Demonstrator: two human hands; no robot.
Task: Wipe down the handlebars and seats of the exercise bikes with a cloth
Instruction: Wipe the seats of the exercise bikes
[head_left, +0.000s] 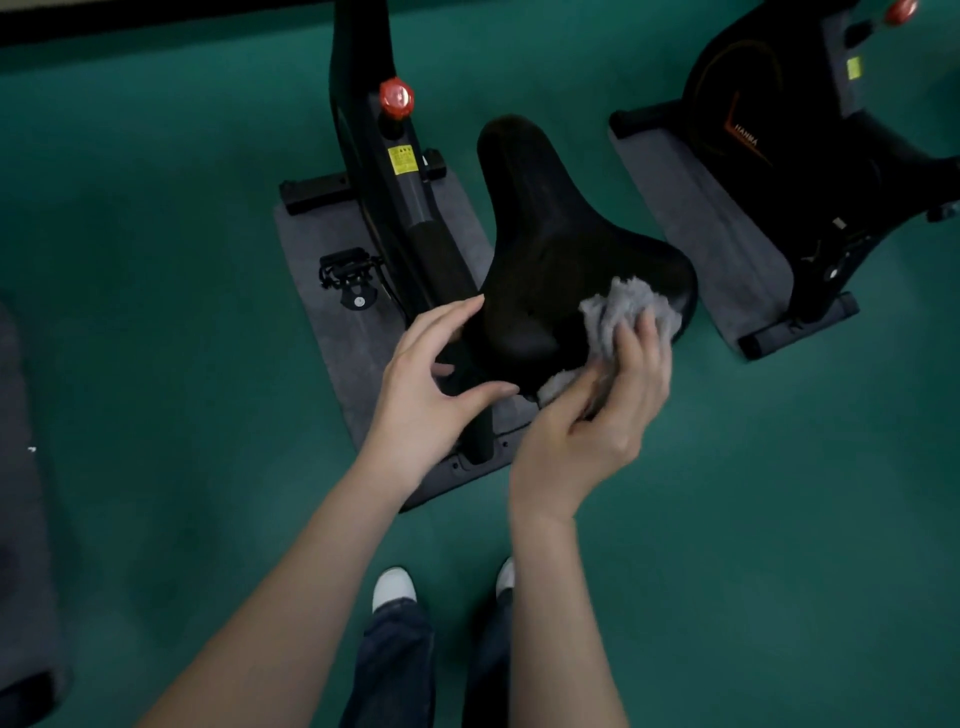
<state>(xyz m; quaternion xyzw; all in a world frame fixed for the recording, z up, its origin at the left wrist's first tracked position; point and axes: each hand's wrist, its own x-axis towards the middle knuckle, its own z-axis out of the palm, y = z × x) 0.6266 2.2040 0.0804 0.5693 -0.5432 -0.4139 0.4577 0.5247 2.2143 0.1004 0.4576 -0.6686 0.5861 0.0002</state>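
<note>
Right hand grip held grey cloth on seat near right, left hand open; flat overlapping strokes seemed best

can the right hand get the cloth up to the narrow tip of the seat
Probably yes: the right hand holds the cloth on the wide end of the seat, whose top is bare up to the tip. The left hand is off to the side.
</note>
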